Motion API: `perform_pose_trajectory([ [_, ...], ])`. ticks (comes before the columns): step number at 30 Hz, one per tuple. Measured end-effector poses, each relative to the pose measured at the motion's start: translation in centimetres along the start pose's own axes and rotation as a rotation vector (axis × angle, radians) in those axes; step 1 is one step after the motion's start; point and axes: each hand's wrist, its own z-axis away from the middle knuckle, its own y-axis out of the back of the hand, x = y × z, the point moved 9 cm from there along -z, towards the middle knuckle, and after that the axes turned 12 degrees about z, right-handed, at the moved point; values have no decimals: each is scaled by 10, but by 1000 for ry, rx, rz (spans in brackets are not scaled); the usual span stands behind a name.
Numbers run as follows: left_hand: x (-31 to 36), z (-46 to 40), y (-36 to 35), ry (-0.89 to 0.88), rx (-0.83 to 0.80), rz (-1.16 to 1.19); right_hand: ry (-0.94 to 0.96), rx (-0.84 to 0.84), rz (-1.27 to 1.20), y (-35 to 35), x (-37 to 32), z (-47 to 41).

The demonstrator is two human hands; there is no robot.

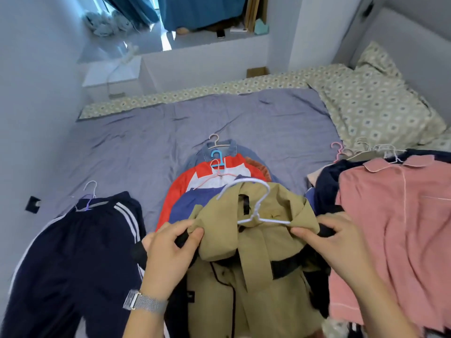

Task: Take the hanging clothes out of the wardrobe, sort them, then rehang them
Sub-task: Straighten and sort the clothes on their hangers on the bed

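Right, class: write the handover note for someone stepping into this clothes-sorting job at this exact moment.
Left hand and right hand: each grip pinches a shoulder of the khaki jacket, which sits on a white hanger.
Done: three piles on the bed: navy track pants left, red jacket stack centre, pink shirt right.
Left: lay the khaki jacket on a pile, then rehang everything in the wardrobe, which is out of view.

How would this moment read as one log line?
step: sorting | left hand: holds khaki coat | right hand: holds coat | hanger: in coat | bed: three piles
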Motion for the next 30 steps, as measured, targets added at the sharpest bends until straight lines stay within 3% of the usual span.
perform_pose_trajectory([
  [12,135,247,59,92,375,7,297,2,-63,153,-29,162],
  [16,207,296,55,-50,382,61,320,125,-103,227,-24,200],
  [21,245,315,69,-105,387,199,343,294,-127,297,-32,237],
  [25,261,317,56,-73,315,182,293,388,-82,324,-24,258],
  [30,217,317,19,98,211,267,182,370,9,324,4,287],
])
